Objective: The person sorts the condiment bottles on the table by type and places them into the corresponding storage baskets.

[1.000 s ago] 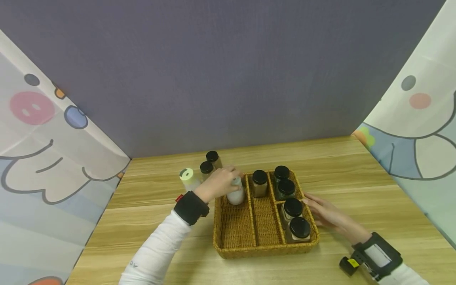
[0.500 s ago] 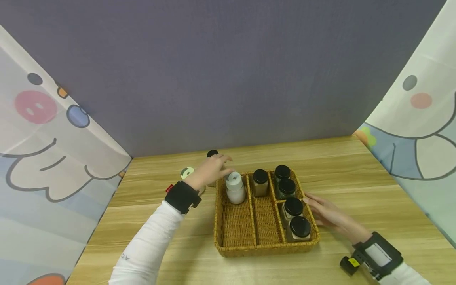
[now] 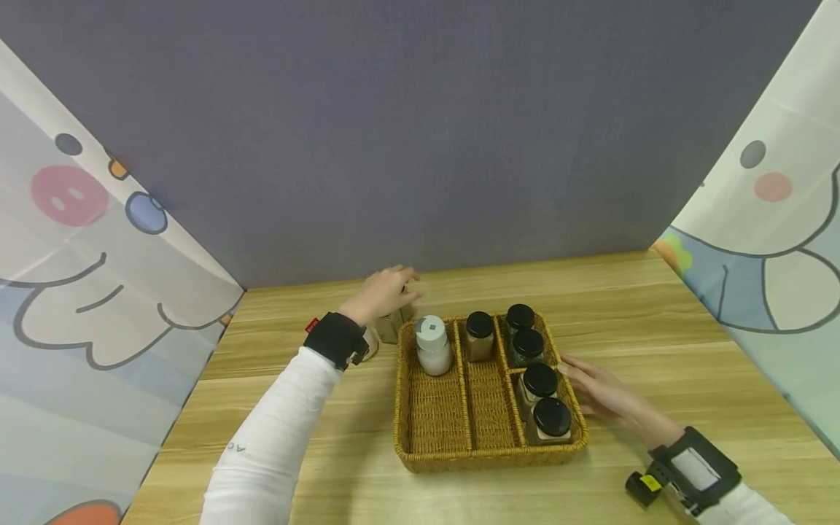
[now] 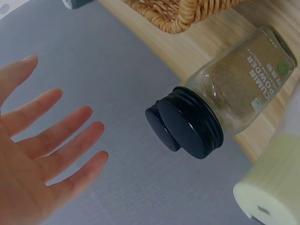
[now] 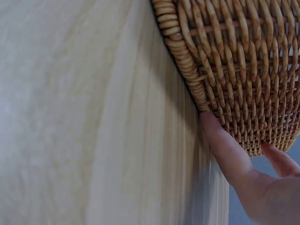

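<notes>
Left wrist view alone shows left hand (image 4: pixel 33 154) spread, empty, over cumin jar (image 4: pixel 234 93) beside wicker basket (image 3: pixel 488 459) on worktop (image 3: pixel 656 321); right hand (image 3: pixel 604 394) flat against basket.

1 wicker basket (image 3: pixel 488 456), 7 black-lidded jars (image 3: pixel 479 336), 2 white bottles (image 3: pixel 433 346), 2 hands (image 3: pixel 383 294).

Curtained tabletop booth: cartoon drapes (image 3: pixel 85 240), grey backdrop (image 3: pixel 420 131)

jars (image 3: pixel 394 326) behind the left hand (image 3: pixel 383 293) mostly hidden; pale bottle (image 4: pixel 272 194) cut off
</notes>
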`<state>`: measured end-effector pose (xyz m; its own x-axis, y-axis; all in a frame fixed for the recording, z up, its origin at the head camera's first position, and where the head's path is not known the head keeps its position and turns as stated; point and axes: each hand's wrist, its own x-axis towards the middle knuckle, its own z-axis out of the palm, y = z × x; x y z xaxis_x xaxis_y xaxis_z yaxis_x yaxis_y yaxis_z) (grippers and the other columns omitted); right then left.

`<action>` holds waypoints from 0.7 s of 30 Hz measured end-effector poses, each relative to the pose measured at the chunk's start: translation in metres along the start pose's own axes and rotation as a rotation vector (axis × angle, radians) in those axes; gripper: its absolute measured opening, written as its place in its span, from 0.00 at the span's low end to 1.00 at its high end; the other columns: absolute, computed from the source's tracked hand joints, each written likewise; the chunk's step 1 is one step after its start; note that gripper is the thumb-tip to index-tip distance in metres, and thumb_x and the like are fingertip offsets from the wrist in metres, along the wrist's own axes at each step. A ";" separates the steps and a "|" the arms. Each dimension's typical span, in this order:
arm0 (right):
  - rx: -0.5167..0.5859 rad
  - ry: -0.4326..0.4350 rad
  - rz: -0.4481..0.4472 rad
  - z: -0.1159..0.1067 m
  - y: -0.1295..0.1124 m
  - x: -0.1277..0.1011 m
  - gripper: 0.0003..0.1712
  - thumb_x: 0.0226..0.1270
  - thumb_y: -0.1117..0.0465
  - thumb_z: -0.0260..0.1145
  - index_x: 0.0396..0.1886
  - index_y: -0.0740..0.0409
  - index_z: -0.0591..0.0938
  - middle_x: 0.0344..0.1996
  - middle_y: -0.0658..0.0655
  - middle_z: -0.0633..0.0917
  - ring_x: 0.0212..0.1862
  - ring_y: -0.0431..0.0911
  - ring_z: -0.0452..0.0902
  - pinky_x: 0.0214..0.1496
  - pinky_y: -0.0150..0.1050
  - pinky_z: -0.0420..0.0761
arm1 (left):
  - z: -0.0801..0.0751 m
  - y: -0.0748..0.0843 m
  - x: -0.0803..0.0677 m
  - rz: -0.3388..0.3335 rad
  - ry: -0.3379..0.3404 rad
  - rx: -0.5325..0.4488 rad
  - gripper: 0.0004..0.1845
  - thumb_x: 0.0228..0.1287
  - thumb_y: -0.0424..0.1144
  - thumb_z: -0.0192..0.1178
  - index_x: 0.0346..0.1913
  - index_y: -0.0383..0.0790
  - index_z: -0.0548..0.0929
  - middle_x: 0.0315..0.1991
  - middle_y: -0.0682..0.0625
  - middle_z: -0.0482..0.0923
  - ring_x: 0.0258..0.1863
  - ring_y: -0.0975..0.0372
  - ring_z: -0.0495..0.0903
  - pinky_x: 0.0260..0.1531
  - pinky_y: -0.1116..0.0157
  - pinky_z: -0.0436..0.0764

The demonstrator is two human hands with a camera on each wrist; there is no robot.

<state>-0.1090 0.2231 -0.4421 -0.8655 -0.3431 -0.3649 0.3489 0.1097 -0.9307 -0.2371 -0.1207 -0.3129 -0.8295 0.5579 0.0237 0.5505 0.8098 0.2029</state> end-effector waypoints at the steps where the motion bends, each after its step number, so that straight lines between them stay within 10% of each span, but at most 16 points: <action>1: -0.007 -0.007 -0.001 0.000 0.000 0.000 0.45 0.67 0.45 0.47 0.67 0.65 0.35 0.64 0.75 0.43 0.63 0.66 0.42 0.55 0.54 0.69 | -0.001 -0.001 0.002 -0.003 -0.005 0.003 0.21 0.61 0.46 0.54 0.52 0.37 0.74 0.49 0.42 0.74 0.42 0.55 0.76 0.44 0.58 0.76; 21: 0.017 -0.001 0.001 0.000 0.000 0.001 0.43 0.68 0.47 0.47 0.68 0.64 0.36 0.63 0.75 0.45 0.63 0.66 0.43 0.54 0.54 0.70 | -0.003 -0.021 0.028 -0.110 -0.094 0.003 0.19 0.61 0.45 0.54 0.52 0.38 0.74 0.52 0.41 0.70 0.49 0.52 0.70 0.48 0.58 0.73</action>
<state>-0.1098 0.2227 -0.4421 -0.8650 -0.3436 -0.3656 0.3555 0.0944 -0.9299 -0.2717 -0.1224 -0.3135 -0.8725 0.4802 -0.0907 0.4570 0.8675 0.1965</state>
